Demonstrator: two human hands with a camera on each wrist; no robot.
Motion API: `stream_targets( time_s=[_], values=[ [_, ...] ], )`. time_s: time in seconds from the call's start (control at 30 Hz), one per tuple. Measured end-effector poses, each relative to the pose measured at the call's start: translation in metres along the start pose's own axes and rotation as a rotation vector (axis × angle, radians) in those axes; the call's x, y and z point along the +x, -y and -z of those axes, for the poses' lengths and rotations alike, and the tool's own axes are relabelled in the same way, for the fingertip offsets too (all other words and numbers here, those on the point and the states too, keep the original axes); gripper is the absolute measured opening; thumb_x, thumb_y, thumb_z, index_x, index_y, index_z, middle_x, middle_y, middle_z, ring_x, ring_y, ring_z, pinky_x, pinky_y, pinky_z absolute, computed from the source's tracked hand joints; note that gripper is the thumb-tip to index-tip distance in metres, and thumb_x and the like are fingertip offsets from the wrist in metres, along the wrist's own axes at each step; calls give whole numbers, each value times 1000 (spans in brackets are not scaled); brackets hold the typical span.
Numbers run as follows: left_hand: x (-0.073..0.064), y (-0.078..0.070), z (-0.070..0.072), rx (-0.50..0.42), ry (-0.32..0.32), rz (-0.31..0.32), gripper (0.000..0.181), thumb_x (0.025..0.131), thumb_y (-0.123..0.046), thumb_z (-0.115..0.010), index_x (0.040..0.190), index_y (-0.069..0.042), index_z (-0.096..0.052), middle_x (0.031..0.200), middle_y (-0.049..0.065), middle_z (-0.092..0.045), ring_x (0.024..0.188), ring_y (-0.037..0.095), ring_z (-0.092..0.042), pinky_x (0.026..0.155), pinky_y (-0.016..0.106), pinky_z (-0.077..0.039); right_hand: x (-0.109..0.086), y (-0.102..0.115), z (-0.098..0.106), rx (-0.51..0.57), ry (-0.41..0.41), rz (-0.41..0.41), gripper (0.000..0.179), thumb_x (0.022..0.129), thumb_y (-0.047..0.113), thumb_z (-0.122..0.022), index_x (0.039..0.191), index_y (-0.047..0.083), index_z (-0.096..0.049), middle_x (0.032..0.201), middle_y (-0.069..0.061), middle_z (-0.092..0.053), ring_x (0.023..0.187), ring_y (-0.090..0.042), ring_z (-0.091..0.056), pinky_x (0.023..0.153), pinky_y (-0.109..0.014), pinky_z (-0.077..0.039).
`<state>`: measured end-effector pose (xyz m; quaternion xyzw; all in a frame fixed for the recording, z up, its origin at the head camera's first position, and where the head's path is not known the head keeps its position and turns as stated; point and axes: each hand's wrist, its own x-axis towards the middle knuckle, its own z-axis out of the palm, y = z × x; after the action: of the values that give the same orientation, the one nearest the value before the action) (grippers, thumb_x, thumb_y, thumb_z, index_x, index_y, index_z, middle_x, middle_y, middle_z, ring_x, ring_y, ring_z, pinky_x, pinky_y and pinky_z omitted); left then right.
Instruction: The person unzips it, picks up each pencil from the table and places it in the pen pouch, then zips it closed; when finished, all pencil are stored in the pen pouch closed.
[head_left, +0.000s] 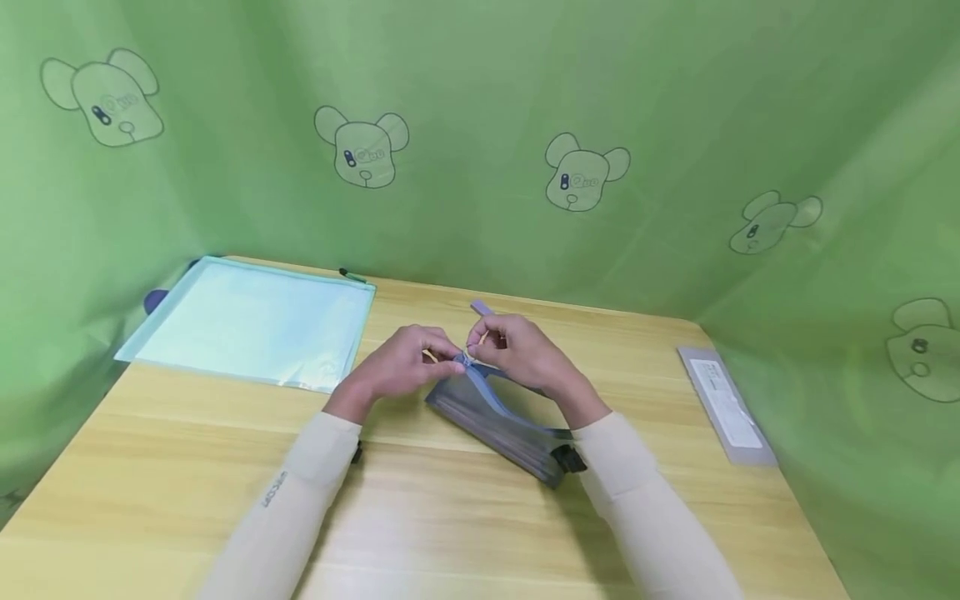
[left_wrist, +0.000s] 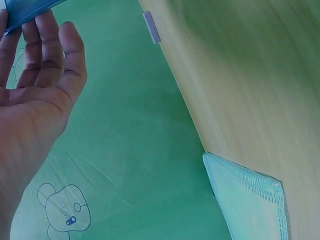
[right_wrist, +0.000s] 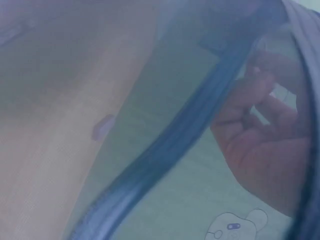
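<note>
A translucent grey zipper pouch point(head_left: 480, 417) with a blue zipper band point(head_left: 491, 396) stands tilted on the wooden table, its mouth partly parted. My left hand point(head_left: 408, 362) pinches the pouch's far corner between thumb and index finger. In the left wrist view, the other fingers of that left hand point(left_wrist: 42, 95) extend below the blue corner point(left_wrist: 30, 15). My right hand point(head_left: 521, 350) has its thumb and fingertips pinched at the small zipper pull point(head_left: 468, 358) by that corner. The right wrist view sees the right hand point(right_wrist: 265, 135) hazily through the pouch film.
A larger mint zipper bag point(head_left: 247, 325) lies flat at the left. A lilac strip point(head_left: 482, 308) is at the table's far edge, and a grey flat package point(head_left: 726, 404) with a white label lies along the right edge. Green printed curtain point(head_left: 465, 225) surrounds the table.
</note>
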<state>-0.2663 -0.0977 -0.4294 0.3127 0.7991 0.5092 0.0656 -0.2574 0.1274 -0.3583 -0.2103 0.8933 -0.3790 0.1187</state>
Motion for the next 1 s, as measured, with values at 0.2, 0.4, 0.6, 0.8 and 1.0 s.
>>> stream_targets(
  time_s=[0.2,0.4,0.6,0.8,1.0],
  values=[
    [2,-4,1,23,-17,28,16,98,-15,-77,111,-10,-85,99,4,-79,81,13,-62,73,26,-53,-6,5,3,22,50,-9,11,108,8,-57,108,7,-68,79,-7,-65,61,-15,-50,56,-23,-41],
    [0,-6,3,20,-31,59,12,98,-14,-77,106,-11,-86,101,5,-83,76,10,-62,68,23,-52,-3,11,0,16,51,-42,19,108,20,-65,96,5,-68,81,-10,-70,54,-12,-52,52,-22,-43],
    [1,-7,2,26,-54,86,11,96,-16,-80,103,-10,-86,95,5,-84,69,10,-61,62,23,-50,-3,15,-4,-40,-40,-120,3,102,8,-70,101,6,-68,87,-18,-72,64,-24,-67,57,-24,-50],
    [3,-10,-1,90,-83,80,10,94,-17,-82,100,-10,-86,92,3,-83,72,9,-65,67,24,-54,-8,13,-13,-128,-160,-180,5,100,7,-71,105,7,-73,88,-12,-77,71,-22,-68,62,-26,-53],
    [2,-9,-4,193,-137,43,11,93,-16,-83,100,-8,-86,94,5,-80,82,12,-69,74,27,-58,-11,11,-20,-176,-227,-188,3,99,12,-73,97,9,-73,85,-6,-77,66,-15,-60,58,-26,-47]
  ],
)
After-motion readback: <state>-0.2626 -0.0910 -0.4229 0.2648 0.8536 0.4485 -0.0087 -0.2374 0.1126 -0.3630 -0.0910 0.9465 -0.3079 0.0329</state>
